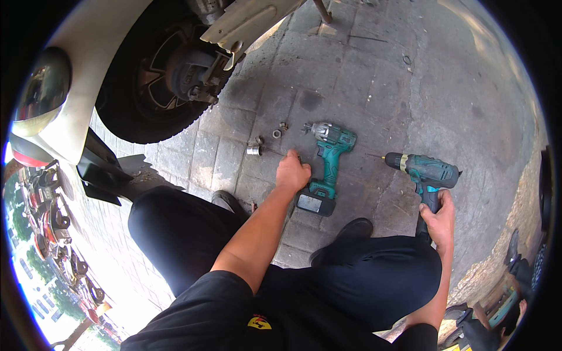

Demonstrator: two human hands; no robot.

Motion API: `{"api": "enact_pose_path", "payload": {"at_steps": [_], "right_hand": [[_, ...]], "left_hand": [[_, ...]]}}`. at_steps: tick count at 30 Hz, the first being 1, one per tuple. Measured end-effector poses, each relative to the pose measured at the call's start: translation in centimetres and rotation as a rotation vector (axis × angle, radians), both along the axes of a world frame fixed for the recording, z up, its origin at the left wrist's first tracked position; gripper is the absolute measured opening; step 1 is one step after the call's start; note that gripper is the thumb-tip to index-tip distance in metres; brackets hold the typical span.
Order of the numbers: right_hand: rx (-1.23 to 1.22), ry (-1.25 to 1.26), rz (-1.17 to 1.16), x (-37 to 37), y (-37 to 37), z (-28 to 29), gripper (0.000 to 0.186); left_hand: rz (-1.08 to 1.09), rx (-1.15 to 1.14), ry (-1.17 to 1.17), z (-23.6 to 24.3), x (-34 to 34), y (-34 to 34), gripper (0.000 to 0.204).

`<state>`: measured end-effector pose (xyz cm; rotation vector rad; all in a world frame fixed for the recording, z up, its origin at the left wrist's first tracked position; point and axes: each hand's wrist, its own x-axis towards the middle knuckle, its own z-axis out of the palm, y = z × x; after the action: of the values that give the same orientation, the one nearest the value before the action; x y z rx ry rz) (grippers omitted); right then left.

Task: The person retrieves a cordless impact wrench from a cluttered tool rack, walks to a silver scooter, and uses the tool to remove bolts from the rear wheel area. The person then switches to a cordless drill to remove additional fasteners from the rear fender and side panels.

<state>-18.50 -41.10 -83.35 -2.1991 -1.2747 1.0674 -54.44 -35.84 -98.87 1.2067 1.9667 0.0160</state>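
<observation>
My right hand (440,221) is closed round the lower grip of a green and black cordless drill (430,169). The drill lies level above my right knee, its thin bit pointing left. Over the pavement, my left hand (293,172) is closed on a thin dark rod (274,152); most of the rod is hidden in the fingers, so its kind does not show. Just right of that hand a green impact wrench (335,152) lies on the ground with its battery toward me. A silver socket (253,150) and a nut (277,134) lie beyond the left hand.
At upper left stands a light-coloured vehicle with a black wheel (149,76) and a hanging panel (249,20). A metal ring (406,59) lies on the paving. Parked motorbikes (55,228) line the far left. Another person (486,327) is at the lower right edge.
</observation>
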Motion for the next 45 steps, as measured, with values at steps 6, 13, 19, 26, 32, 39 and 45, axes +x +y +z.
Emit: {"api": "enact_pose_path", "payload": {"at_steps": [6,13,19,26,32,39,45], "right_hand": [[-0.018,-0.407,0.359,-2.6,2.2,2.9,0.036],[0.015,-0.471,0.480,-4.4,3.9,4.0,0.032],[-0.038,-0.510,0.472,-4.5,5.2,3.8,0.033],[-0.015,-0.514,0.520,-4.5,5.8,4.0,0.033],[-0.021,-0.520,0.545,-4.2,6.4,3.8,0.035],[-0.037,-0.493,0.667,-4.3,7.7,4.3,0.043],[-0.121,-0.453,0.755,-4.2,7.9,4.4,0.053]], "left_hand": [[0.467,0.278,0.379,0.2,-5.4,0.4,0.037],[0.215,0.223,0.339,-0.4,-8.1,2.0,0.039],[0.193,-0.058,-0.320,1.0,-0.8,1.3,0.026],[0.037,-0.238,-0.193,2.6,3.9,3.0,0.049],[-0.048,-0.288,0.148,3.8,7.1,2.7,0.079],[-0.087,-0.356,0.113,4.5,7.3,4.0,0.077],[-0.210,-0.292,-0.054,3.3,4.7,4.0,0.070]]}}
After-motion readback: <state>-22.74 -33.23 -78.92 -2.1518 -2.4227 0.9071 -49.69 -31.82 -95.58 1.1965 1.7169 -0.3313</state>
